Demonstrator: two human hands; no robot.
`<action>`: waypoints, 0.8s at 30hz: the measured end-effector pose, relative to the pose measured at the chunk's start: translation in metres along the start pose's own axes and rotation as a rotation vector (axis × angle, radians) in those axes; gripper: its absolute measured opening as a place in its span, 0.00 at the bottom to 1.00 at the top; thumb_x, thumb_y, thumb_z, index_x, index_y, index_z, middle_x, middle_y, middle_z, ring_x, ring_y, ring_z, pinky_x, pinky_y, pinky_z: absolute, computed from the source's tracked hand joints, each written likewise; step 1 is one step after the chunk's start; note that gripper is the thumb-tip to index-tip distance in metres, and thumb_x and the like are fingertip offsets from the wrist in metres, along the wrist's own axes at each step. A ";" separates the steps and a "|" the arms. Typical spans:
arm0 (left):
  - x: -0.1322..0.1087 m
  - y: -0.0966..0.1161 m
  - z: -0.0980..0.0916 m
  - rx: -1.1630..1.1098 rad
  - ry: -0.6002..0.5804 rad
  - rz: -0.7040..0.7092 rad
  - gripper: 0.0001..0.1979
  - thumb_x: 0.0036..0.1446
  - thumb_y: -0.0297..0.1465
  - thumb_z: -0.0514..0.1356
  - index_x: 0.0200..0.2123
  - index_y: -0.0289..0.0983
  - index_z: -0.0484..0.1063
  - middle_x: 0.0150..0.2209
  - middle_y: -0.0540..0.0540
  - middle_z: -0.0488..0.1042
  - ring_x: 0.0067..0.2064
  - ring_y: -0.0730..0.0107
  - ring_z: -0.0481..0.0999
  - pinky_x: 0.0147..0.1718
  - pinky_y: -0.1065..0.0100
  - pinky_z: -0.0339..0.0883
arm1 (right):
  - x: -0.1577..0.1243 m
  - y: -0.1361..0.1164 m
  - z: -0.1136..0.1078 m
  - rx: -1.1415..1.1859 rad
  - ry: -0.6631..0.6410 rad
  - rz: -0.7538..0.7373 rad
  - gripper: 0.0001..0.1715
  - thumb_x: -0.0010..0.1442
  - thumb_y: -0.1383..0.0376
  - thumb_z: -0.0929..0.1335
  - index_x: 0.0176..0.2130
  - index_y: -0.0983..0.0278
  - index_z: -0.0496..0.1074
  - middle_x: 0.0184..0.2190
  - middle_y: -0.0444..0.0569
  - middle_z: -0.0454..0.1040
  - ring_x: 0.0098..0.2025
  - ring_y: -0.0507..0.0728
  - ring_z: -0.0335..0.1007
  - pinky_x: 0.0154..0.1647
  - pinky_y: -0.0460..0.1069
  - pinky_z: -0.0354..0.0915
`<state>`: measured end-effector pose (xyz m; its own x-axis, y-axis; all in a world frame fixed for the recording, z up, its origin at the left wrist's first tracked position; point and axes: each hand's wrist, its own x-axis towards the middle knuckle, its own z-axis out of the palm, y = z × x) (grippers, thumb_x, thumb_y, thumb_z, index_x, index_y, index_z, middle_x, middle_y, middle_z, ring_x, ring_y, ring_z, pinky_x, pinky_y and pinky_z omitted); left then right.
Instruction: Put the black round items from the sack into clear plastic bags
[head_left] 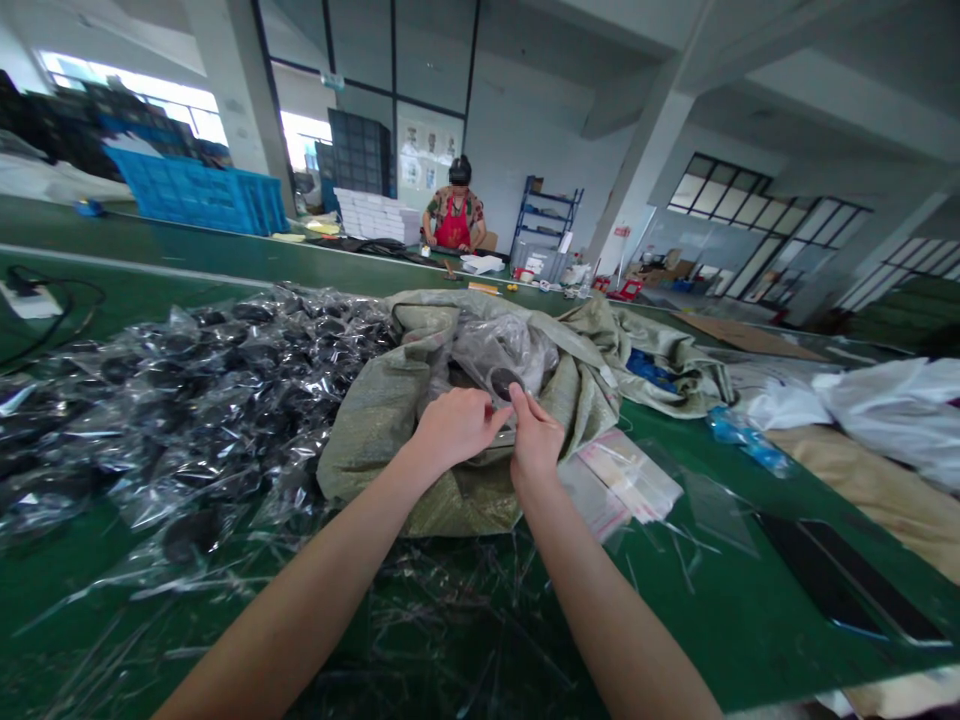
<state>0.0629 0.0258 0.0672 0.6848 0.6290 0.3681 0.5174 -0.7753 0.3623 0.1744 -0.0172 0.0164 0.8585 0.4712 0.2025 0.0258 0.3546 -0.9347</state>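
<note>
Over the mouth of a woven olive sack [375,420], my right hand [537,438] pinches a flat, dark round piece [504,381] with the thumb on its edge. Close beside it is my left hand [459,422], its fingers curled and its thumb pointing at my right hand. What those curled fingers hold, if anything, is hidden. Crumpled clear plastic [499,345] fills the sack's opening just beyond both hands. To the left lies a large heap of dark round pieces in clear plastic bags [247,390].
Flat clear bags [626,475] lie right of the sack, with two dark phone-like slabs [840,580] farther right. Thin plastic strips [450,610] litter the green table [45,610] in front. Across the tables, a person in a red apron [453,222] works near a blue crate [195,190].
</note>
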 end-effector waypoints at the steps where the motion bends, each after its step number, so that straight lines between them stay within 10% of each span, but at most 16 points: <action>1: 0.001 0.000 0.003 -0.027 -0.001 0.022 0.22 0.60 0.44 0.51 0.25 0.37 0.75 0.26 0.41 0.76 0.28 0.62 0.74 0.28 0.67 0.60 | -0.001 -0.001 0.001 0.018 0.005 0.028 0.26 0.44 0.52 0.75 0.38 0.68 0.80 0.37 0.51 0.80 0.42 0.58 0.75 0.45 0.50 0.70; 17: 0.003 0.010 0.022 -0.348 -0.009 0.225 0.14 0.58 0.30 0.54 0.21 0.35 0.72 0.20 0.50 0.69 0.22 0.75 0.63 0.26 0.71 0.52 | 0.006 -0.011 0.002 0.195 0.049 0.137 0.34 0.40 0.57 0.77 0.46 0.70 0.76 0.46 0.53 0.79 0.49 0.58 0.74 0.54 0.50 0.68; 24: 0.004 -0.016 -0.022 -0.530 -0.014 0.135 0.21 0.58 0.44 0.56 0.22 0.34 0.74 0.18 0.51 0.69 0.21 0.75 0.63 0.22 0.72 0.52 | 0.011 -0.030 -0.017 0.060 -0.093 -0.026 0.32 0.42 0.58 0.77 0.47 0.66 0.77 0.41 0.51 0.80 0.42 0.58 0.77 0.47 0.52 0.72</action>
<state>0.0463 0.0419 0.0823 0.7356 0.5223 0.4314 0.0973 -0.7116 0.6958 0.1914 -0.0365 0.0420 0.8067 0.5331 0.2551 0.0144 0.4139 -0.9102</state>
